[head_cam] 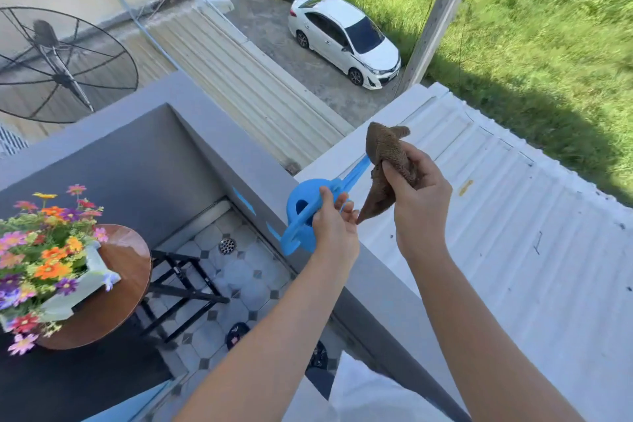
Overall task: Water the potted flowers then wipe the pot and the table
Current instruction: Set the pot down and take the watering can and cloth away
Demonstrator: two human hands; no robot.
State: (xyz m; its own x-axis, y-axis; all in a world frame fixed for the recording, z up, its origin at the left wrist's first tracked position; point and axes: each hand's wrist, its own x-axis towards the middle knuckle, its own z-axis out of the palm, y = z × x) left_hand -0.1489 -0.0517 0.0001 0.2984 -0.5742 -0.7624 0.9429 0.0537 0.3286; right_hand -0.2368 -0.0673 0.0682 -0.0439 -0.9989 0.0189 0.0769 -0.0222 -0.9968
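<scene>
Sunlight falls across a grey balcony wall (219, 147) with a tiled floor (236, 271) below it and a white metal roof (513, 216) beyond. At the far left we see a round wooden table (120, 291), and the white flower pot (92, 271), full of orange, pink and purple flowers (44, 250), sits on its left part, reaching past the table's left edge. Black folding legs (181, 288) show under the table's right edge. Further right, our left hand (334, 226) is wrapped around the handle of a blue watering can (305, 212), which rests against the top of the balcony wall with its spout pointing away over the roof. Just right of it, our right hand (418, 195) is closed tightly on a brown cloth (387, 164), held up in the air above the wall; a corner of the cloth hangs down close to the left fingers. Down on the ground beyond the wall stands a white car (346, 41).
</scene>
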